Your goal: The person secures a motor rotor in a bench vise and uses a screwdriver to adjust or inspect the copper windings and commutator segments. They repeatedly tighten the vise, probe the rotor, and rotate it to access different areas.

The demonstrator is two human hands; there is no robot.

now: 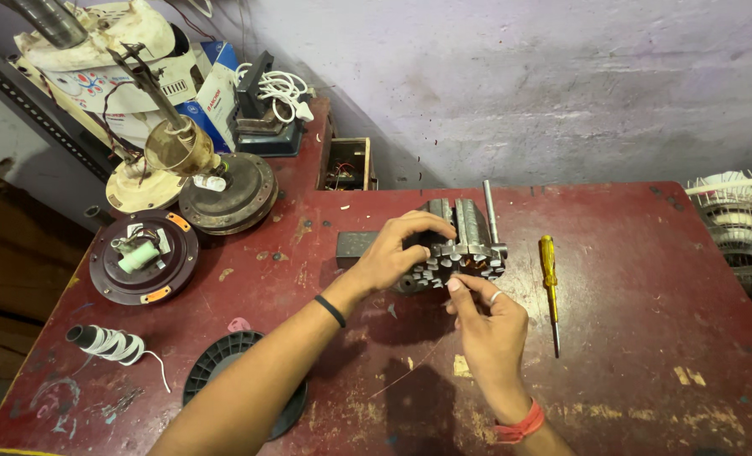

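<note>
A left hand [397, 252] is gripping a slotted metal motor core [460, 247] resting mid-table [646, 279], fingers curled over its top. The right hand [487, 325] is pinching at the core's near edge, where a thin wire [405, 374] is trailing toward the viewer. Holding the core steady and keeping that wire taut and unkinked would serve best; a yellow screwdriver [549, 283] is lying just right.

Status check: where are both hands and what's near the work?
Left hand grips top of grey slotted metal stator core. Right hand pinches at its lower front edge. Yellow-handled screwdriver lies right, apart.
</note>
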